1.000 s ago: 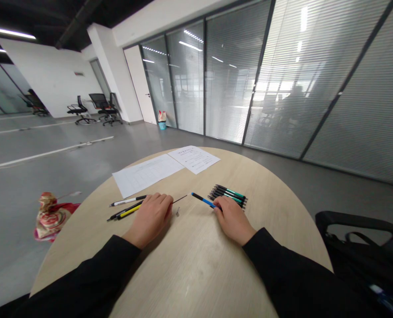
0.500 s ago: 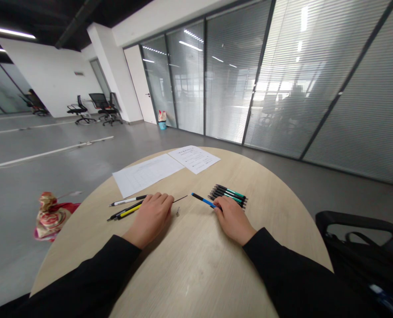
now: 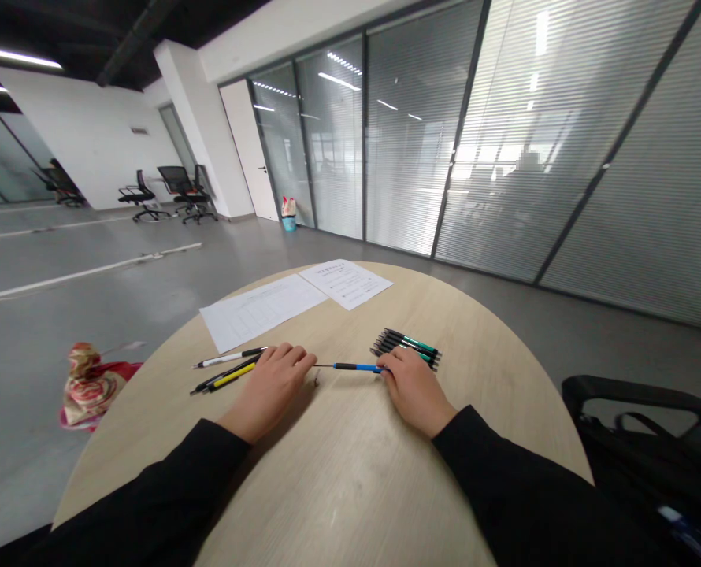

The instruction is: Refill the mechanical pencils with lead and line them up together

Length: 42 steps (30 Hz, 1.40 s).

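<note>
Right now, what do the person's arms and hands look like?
The left sleeve and right sleeve are long, black and plain, ending near the wrists. The left grip and right grip are bare hands: no gloves, rings or watch show, and no markings or cables.

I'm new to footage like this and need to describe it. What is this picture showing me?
No machine here: a person's bare hands in black sleeves, filmed by a head-worn camera looking forward and down. The left hand holds a thin dark rod; the right hand holds a blue pen. The rod's tip seems to meet the pen's end. On the round table also lie printed sheets, a white pen, a yellow pen and several green-and-black pens.
</note>
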Tool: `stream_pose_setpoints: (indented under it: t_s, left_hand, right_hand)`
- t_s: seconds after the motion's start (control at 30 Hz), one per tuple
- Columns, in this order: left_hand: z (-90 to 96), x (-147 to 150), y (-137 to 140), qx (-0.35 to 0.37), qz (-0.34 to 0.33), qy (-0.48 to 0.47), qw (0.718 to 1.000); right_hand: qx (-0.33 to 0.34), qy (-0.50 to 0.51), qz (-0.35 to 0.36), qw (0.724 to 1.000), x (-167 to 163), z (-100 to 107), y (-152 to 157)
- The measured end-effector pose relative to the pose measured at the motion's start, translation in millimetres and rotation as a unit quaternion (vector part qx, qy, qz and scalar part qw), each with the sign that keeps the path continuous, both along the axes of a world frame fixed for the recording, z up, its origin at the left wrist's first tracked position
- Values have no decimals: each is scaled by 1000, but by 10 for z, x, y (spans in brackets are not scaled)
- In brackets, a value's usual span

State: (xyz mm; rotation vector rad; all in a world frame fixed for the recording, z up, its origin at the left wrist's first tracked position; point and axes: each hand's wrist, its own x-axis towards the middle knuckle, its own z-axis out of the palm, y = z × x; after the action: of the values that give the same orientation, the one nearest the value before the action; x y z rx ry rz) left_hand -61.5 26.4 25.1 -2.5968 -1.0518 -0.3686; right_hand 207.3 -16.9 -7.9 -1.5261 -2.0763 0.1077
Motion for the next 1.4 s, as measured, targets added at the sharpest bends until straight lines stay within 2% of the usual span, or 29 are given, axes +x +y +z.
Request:
stream_pose_setpoints:
  t_s: [0.23,0.43,0.7,0.97,1.4]
  left_hand:
    - [-38,77,-59,-58,-72,-102,990]
    - [-61,1,-16,-52,-20,-164,985]
    - [-10,18,-25,-94,-17,-171,981]
    - [-5,60,-67,-122,-65,-184,973]
    - [-17,92,-88,-153,-93,-176,968]
  right_hand:
    - [0,11,20,1000,-28,17,-29]
    - [7,20,6,1000,-11,9,-16]
    - [1,25,9,1000,-14,20,-19]
    - [-4,22,30,999,-20,15,-25]
    - [-6,36,63,997,-31,-11,-15]
